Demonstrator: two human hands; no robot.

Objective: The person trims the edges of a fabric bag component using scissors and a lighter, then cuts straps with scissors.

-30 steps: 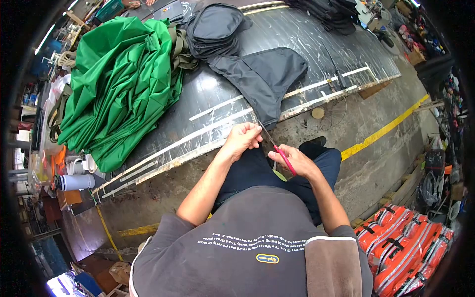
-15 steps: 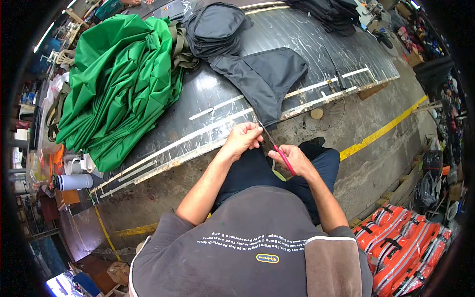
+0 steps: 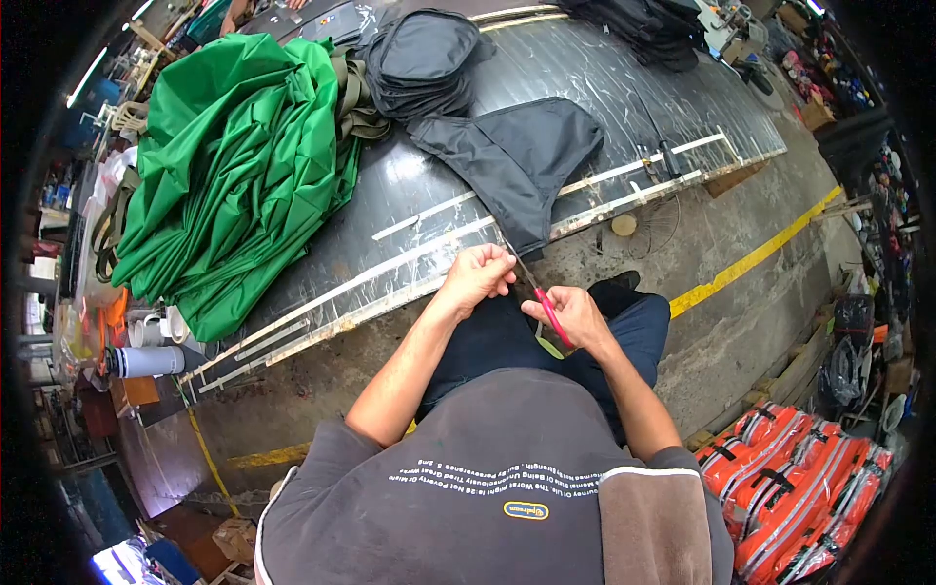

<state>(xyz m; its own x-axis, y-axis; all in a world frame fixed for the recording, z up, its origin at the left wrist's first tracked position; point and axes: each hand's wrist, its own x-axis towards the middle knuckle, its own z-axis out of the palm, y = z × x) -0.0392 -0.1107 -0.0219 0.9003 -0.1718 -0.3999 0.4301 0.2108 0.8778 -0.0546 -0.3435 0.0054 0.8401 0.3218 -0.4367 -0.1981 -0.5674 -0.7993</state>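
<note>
A pair of scissors (image 3: pixel 550 314) with red and yellow-green handles is in my right hand (image 3: pixel 577 318), fingers closed around the grips. Its blades point up and left, toward the hanging corner of a black fabric piece (image 3: pixel 522 161). That piece lies on the table and droops over the front edge. Just left of the blades, my left hand (image 3: pixel 478 278) is pinched closed, thumb against fingertips. Whatever it pinches is too small to make out.
Green fabric (image 3: pixel 239 175) is heaped on the dark table (image 3: pixel 634 107) at left, beside stacked black pouches (image 3: pixel 424 58). More black pieces (image 3: pixel 643 29) lie at the far edge. A fan (image 3: pixel 626 226) stands below the table edge; orange packed bags (image 3: pixel 790 487) sit at right.
The scissors and my right hand have shifted slightly left. My left hand keeps its pinch in nearly the same place. The black fabric has barely moved.
</note>
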